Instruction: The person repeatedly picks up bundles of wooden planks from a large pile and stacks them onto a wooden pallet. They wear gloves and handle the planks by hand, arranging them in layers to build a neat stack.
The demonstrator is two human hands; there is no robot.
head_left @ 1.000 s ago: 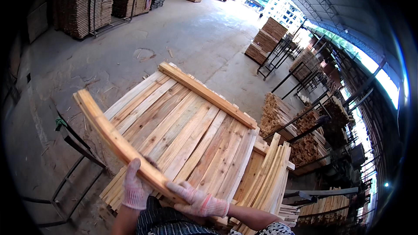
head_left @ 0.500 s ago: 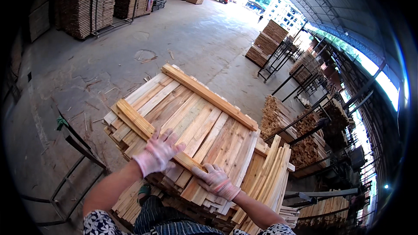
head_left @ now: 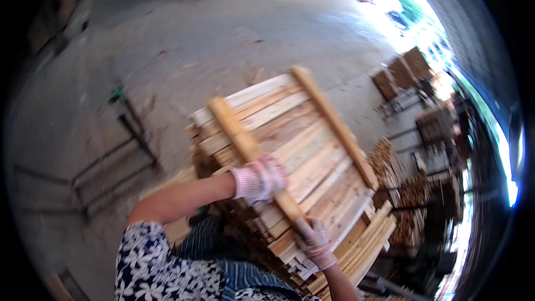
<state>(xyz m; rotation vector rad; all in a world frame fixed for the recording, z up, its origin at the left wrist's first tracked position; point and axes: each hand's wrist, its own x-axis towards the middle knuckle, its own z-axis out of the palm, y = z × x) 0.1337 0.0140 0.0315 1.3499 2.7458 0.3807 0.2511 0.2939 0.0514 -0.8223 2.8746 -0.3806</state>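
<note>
"Concrete floor [head_left: 212,28] surrounds the work position, with a dark metal frame [head_left: 137,137] at the left. Where is the workpiece located?"

"On top of the timber pile [head_left: 207,156]. The near batten [head_left: 237,134] lies across the plank layer [head_left: 306,159], close to the plank ends on the person's side. The far batten [head_left: 334,125] crosses toward the opposite ends, roughly parallel."

"Specify each hand position."

"Gloved left hand [head_left: 259,178]: placed over the lower half of the near batten. Gloved right hand [head_left: 315,242]: placed at that batten's lower end."

"How far are the fingers open?"

"Both sets are on the batten. Blur obscures them; whether they close around it or merely rest on it, I cannot tell."

"Adjacent material?"

"Loose strips [head_left: 362,245] lie beside the plank layer, at the right. Stacked boards [head_left: 409,69] stand well beyond."
</note>
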